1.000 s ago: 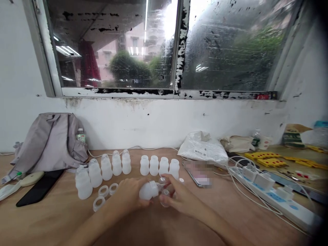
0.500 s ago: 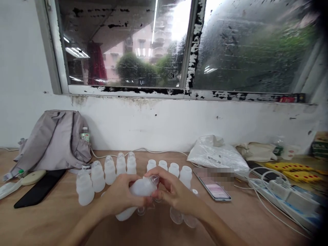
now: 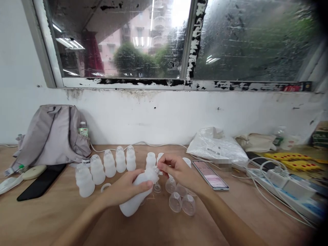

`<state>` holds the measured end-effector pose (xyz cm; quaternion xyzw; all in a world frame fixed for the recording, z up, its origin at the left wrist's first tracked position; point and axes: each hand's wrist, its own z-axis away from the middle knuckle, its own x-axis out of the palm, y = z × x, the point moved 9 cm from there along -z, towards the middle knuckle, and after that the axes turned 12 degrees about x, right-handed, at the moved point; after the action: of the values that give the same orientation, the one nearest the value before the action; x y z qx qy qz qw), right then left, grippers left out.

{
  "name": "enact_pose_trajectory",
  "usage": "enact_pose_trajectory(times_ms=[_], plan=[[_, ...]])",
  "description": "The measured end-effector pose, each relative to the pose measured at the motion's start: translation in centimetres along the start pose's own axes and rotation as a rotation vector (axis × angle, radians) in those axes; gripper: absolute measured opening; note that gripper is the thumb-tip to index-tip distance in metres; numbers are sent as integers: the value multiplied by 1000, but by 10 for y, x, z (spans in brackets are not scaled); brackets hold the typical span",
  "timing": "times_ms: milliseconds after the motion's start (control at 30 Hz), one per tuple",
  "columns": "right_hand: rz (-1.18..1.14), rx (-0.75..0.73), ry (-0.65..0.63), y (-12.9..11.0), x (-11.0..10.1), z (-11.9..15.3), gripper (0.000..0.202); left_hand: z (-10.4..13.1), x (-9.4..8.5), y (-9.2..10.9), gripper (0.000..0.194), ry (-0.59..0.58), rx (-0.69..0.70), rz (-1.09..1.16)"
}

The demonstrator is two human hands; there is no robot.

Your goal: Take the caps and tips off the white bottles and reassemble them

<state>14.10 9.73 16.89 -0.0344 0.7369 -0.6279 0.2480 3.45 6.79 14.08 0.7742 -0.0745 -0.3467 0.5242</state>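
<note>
My left hand [image 3: 125, 191] is wrapped round a white baby bottle [image 3: 133, 201], which leans with its top up and to the right. At that top, the fingertips of my right hand [image 3: 176, 171] are closed in a pinch on a clear nipple [image 3: 156, 169]. Another clear nipple [image 3: 157, 187] rests on the table just below. Right of it lie several clear dome caps [image 3: 175, 202]. A white ring [image 3: 105, 187] is partly covered by my left hand. Behind my right hand stand several uncapped white bottles [image 3: 151, 158], some partly hidden.
Several capped bottles [image 3: 85, 182] form a row on the left. Beyond them are a grey backpack [image 3: 51, 136] and a black flat object [image 3: 42, 182]. To the right lie a phone [image 3: 211, 176], a plastic bag [image 3: 217, 145], a power strip [image 3: 287, 198] and cables.
My right hand has loosened from round the bottle's top and shifted up and right to a fingertip pinch. More clear caps show on the table. The camera view has shifted slightly.
</note>
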Motion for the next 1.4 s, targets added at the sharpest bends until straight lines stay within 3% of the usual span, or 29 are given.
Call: enact_pose_trajectory(times_ms=[200, 333, 467, 633, 800, 1067, 1400], plan=[[21, -73, 46, -9, -8, 4, 14, -1, -3, -8, 43, 61, -29, 18], [135, -130, 93, -14, -8, 7, 9, -7, -12, -14, 41, 106, 14, -127], [221, -171, 122, -18, -11, 10, 10, -9, -15, -18, 37, 72, 19, -292], [201, -193, 224, -16, -39, 11, 12, -7, -21, -22, 37, 62, -20, -470], [183, -130, 313, -12, -61, 13, 13, -29, -45, -23, 43, 212, 44, -678], [333, -119, 286, -12, -53, 12, 13, -65, -54, -70, 32, 313, -128, -979], [529, -64, 213, -4, -34, 8, 13, -80, -49, -76, 34, 279, -173, -1048]])
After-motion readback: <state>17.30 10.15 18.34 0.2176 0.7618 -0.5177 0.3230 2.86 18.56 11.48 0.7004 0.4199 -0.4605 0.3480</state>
